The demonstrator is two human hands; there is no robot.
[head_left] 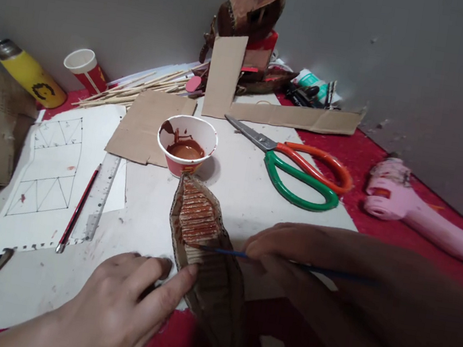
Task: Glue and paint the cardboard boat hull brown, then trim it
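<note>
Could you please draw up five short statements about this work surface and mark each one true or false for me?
1. The right hand holds a paintbrush. True.
2. The left hand grips the yellow bottle. False: it touches the cardboard piece.
3. Brown paint lies inside the nearest cup. True.
4. The scissors have two green handles. False: one is orange.
5. The pencil lies beside the clear ruler. True.

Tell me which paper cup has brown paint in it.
The nearer paper cup, left of the scissors: brown paint pools inside. The other paper cup, beside the yellow bottle, shows none.
</note>
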